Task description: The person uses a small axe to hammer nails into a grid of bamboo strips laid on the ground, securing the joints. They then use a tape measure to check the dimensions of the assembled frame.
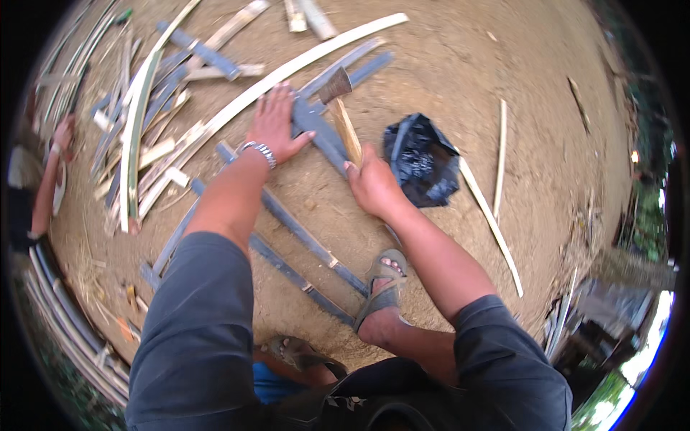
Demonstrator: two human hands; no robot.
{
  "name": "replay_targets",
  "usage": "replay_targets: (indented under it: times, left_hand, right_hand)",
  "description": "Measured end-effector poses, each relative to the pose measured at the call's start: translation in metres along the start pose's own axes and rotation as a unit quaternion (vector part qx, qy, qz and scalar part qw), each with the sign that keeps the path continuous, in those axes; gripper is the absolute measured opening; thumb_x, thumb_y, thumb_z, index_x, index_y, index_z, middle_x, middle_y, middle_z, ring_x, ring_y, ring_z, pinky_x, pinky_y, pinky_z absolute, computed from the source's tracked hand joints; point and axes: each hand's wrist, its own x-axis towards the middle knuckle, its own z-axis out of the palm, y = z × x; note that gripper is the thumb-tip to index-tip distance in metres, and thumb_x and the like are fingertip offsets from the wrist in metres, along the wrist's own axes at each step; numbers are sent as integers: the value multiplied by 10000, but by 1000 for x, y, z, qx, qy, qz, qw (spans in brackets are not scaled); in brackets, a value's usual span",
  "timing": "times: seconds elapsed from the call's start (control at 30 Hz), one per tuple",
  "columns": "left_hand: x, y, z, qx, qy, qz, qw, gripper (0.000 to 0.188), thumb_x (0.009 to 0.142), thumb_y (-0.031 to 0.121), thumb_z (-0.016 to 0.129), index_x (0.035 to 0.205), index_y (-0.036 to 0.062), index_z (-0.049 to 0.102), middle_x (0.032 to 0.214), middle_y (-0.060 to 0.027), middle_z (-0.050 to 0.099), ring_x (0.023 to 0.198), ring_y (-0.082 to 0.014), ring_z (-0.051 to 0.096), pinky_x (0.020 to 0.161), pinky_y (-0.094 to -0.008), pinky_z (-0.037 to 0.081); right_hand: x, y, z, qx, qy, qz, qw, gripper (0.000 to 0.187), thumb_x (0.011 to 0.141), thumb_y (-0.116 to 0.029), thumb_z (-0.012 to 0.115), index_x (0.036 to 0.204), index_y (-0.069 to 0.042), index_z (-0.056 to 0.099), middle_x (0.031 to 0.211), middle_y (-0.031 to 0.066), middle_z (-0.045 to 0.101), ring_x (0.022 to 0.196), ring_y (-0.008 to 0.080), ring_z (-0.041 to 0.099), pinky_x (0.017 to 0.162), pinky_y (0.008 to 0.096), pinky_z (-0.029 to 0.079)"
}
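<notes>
My right hand [375, 181] is closed round the light wooden handle of a hatchet [348, 129]. Its rusty, flared metal head [336, 86] points away from me, over dark-painted wood strips. My left hand [274, 123], with a beaded bracelet at the wrist, is open with its fingers stretched forward. It lies at the side of a dark grey board [325, 138], the thumb reaching over the board's edge. Whether the palm presses on the wood, I cannot tell. More grey strips [309, 233] lie on the ground between my arms, their near ends by my sandalled foot [384, 284].
A black plastic bag [422, 159] stands open right of my right hand. A long pale bamboo strip [287, 70] curves past my left hand. Scattered slats [162, 136] pile up at the left, near another person's arm [54, 165]. Thin strips [496, 223] lie at the right.
</notes>
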Motion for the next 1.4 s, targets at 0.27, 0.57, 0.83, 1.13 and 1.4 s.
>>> replay_targets:
  times: [0.27,0.57,0.83,1.13,1.4]
  left_hand:
    - [9,90,-1,-166,195,-2,967,563,848,338,750,1271,-1,596,1381,-205,562,1330,-362,494,1144,-492,343]
    - [52,240,99,-81,6,192,978,167,886,201,585,923,174,746,983,-51,685,960,-261,685,777,-444,551]
    - [46,242,99,-151,55,186,969,148,874,235,611,835,202,750,927,-76,711,911,-252,715,731,-426,545]
    - [31,230,33,-134,-69,172,974,161,890,164,603,963,172,745,968,-80,719,925,-300,719,790,-428,577]
    - [33,233,20,-279,-3,109,954,111,835,182,704,919,134,758,971,-97,724,946,-312,692,819,-408,554]
  right_hand:
    - [-151,8,-204,291,66,117,947,449,1042,-245,568,1404,-81,358,820,26,529,604,97,524,518,265,494]
    - [-254,93,-191,347,172,201,900,430,1013,-225,577,1355,-53,381,803,66,527,535,146,518,473,296,466]
    - [-262,99,-167,401,57,230,885,403,1016,-157,555,1359,-39,380,787,76,540,545,161,527,491,312,475]
    - [-247,94,-166,380,6,218,899,375,1016,-136,540,1349,-37,397,789,71,543,553,158,529,505,316,483]
    - [-234,84,-160,360,-19,210,909,352,1017,-156,556,1320,-46,413,809,60,540,583,147,530,512,309,484]
